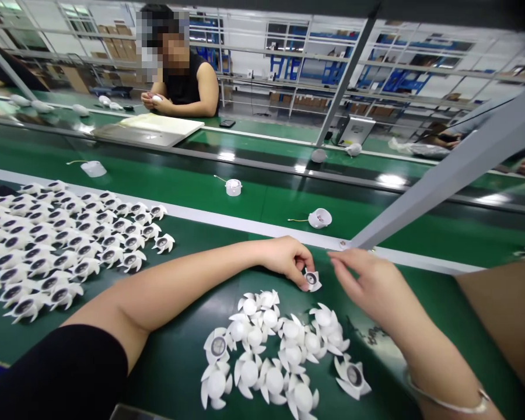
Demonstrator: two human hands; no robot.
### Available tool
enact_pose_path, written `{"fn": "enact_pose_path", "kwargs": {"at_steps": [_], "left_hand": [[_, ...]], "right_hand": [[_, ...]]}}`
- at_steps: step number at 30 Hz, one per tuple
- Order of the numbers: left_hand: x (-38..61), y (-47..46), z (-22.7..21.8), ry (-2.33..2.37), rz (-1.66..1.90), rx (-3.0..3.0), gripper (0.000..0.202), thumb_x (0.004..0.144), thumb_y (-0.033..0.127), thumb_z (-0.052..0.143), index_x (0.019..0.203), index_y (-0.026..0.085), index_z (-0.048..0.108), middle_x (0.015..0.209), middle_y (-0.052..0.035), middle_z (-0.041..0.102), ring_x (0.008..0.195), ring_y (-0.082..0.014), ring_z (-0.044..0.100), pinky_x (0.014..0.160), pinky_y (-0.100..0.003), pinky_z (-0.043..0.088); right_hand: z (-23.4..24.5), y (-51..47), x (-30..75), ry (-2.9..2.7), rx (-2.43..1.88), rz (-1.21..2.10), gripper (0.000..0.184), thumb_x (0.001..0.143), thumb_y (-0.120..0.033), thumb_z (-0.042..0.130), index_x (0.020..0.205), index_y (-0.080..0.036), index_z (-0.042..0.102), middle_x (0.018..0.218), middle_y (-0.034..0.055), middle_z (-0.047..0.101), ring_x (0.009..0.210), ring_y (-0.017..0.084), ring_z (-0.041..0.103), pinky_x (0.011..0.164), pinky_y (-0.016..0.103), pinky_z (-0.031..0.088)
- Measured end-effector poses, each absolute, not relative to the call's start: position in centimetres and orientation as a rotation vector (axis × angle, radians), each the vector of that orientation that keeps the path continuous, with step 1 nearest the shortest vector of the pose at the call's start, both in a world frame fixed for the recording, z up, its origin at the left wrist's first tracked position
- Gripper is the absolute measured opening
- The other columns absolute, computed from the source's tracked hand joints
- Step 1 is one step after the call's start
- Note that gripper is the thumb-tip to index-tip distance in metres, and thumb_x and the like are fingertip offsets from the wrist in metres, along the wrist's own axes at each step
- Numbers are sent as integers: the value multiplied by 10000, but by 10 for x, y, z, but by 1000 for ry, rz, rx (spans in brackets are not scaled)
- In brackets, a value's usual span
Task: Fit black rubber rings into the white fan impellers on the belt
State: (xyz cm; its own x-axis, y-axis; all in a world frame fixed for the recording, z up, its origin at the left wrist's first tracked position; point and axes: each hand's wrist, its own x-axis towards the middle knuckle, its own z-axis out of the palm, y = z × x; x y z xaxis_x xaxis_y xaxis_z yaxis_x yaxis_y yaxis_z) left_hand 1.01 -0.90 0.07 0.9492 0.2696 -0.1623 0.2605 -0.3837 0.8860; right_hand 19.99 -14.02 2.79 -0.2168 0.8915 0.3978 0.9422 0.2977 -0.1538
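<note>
My left hand (286,261) pinches a small white petal-edged part (312,280) between its fingertips, with a dark round centre showing. My right hand (363,286) hovers just to the right of that part, thumb and fingers apart, holding nothing. Below both hands lies a loose heap of similar white parts (271,350) on the green belt (179,344), most with their domed backs up. Several more parts, dark centres up, stand in close rows (70,251) to the left of my left forearm.
A white rail (210,214) separates my belt from a second green belt carrying white cups with wires (233,186). A grey diagonal strut (446,175) rises at right. Across the line, a person (179,76) handles a white object beside a pale board (157,128).
</note>
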Motion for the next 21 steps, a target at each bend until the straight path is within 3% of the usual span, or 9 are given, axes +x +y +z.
{"fn": "enact_pose_path", "kwargs": {"at_steps": [2, 4, 6, 8, 12, 16, 18, 21], "left_hand": [[9, -9, 0, 381, 24, 1991, 458, 592, 422, 887, 958, 196, 728, 698, 47, 610, 603, -90, 527, 560, -207, 362], [8, -11, 0, 399, 39, 2002, 457, 598, 418, 886, 960, 191, 725, 703, 41, 625, 612, -96, 552, 572, -207, 379], [7, -13, 1, 423, 50, 1986, 444, 631, 410, 869, 979, 183, 713, 691, 35, 634, 602, -102, 577, 581, -208, 398], [6, -15, 2, 446, 56, 1937, 464, 668, 409, 847, 1038, 181, 685, 668, 37, 630, 575, -107, 594, 583, -210, 416], [5, -15, 4, 478, 93, 1836, 623, 684, 463, 830, 1190, 182, 600, 675, 43, 613, 541, -112, 599, 557, -217, 441], [7, -6, 2, 467, 125, 1698, 621, 734, 510, 779, 1198, 153, 570, 661, 35, 600, 512, -108, 570, 502, -218, 436], [9, -1, 1, 467, 154, 1621, 567, 775, 532, 734, 1162, 148, 578, 631, 40, 578, 493, -98, 545, 475, -205, 413], [12, 2, 1, 510, 253, 1488, 499, 822, 558, 672, 1102, 154, 589, 651, 49, 546, 465, -63, 488, 423, -176, 346]], "right_hand": [[25, -115, 208, -2009, -1668, -205, 263, 917, -223, 511, 1106, -166, 685, 1072, 105, 687, 983, 243, 653, 861, 365, 525], [22, -84, 207, -2039, -1734, -212, 447, 857, -131, 522, 1297, -146, 601, 1269, 166, 590, 1166, 296, 578, 967, 427, 489], [18, -53, 200, -2151, -1850, -159, 684, 786, -29, 518, 1449, -195, 476, 1479, 194, 404, 1339, 362, 430, 1033, 509, 426], [17, -27, 193, -2231, -1935, -51, 760, 747, 19, 519, 1449, -269, 483, 1535, 170, 336, 1348, 385, 414, 1014, 516, 432], [26, -18, 195, -2177, -1942, 8, 527, 805, -53, 546, 1292, -244, 614, 1324, 137, 541, 1051, 255, 622, 882, 354, 503], [35, -69, 210, -1900, -1946, -5, 332, 882, -335, 600, 1158, -150, 598, 1036, 110, 631, 866, 220, 624, 767, 328, 518], [36, -101, 216, -1732, -1813, 259, 284, 917, -444, 556, 1008, -181, 615, 877, 57, 643, 745, 188, 617, 680, 307, 520], [33, -136, 218, -1665, -1470, 649, 235, 900, -441, 605, 938, -212, 638, 985, 62, 695, 867, 201, 672, 754, 315, 555]]}}
